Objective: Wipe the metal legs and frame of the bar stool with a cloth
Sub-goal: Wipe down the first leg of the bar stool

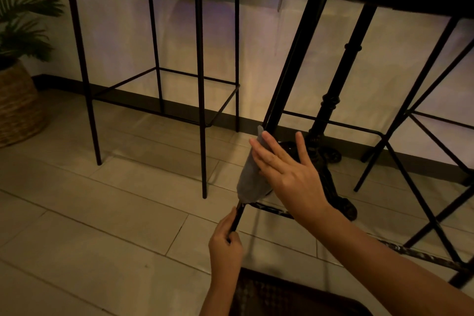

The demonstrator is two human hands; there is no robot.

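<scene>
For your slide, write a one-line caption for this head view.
Left hand steadies a bar stool leg while right hand presses a grey cloth against it.

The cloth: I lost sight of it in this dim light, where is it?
In the head view, the grey cloth is wrapped around the near stool leg, centre frame, under the right hand and above the left hand.

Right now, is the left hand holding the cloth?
No, the left hand grips the bare stool leg below the cloth, which the right hand presses.
</scene>
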